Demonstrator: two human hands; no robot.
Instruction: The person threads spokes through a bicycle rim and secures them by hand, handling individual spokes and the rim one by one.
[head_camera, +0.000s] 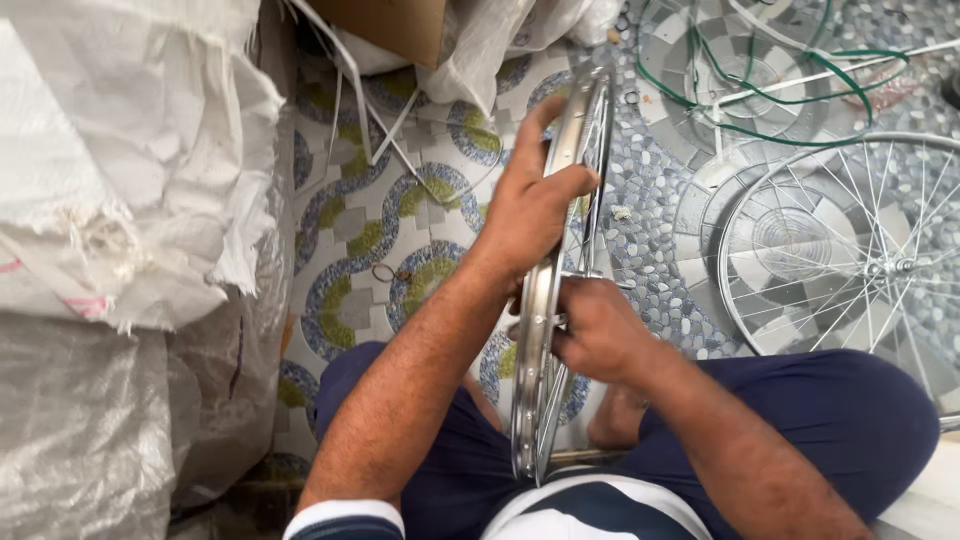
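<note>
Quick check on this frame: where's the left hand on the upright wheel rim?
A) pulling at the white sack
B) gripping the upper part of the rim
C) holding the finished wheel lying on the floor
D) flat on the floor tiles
B: the left hand wraps the upper part of the wheel rim, which stands on edge between the person's knees, while the right hand works near the middle by the spokes.
</note>
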